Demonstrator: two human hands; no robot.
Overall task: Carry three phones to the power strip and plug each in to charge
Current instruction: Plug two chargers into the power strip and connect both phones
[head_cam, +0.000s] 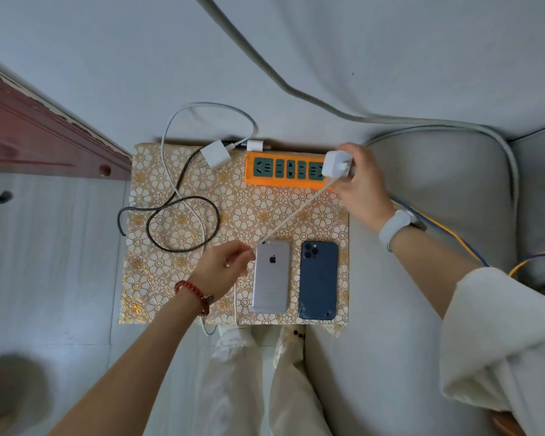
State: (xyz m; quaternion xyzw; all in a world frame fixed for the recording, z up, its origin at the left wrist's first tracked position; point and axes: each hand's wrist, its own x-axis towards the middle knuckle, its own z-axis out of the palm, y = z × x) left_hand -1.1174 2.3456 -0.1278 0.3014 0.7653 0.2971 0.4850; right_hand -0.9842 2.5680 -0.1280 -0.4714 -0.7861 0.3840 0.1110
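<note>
1. Fingers of the right hand grip a white charger at the orange power strip's right end, upper centre.
2. Left hand pinches the cable beside the silver phone; a blue phone lies just right.

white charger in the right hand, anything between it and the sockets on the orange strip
Nothing visible: the white charger in the right hand sits at the right end of the orange power strip, whose other sockets show bare.
</note>
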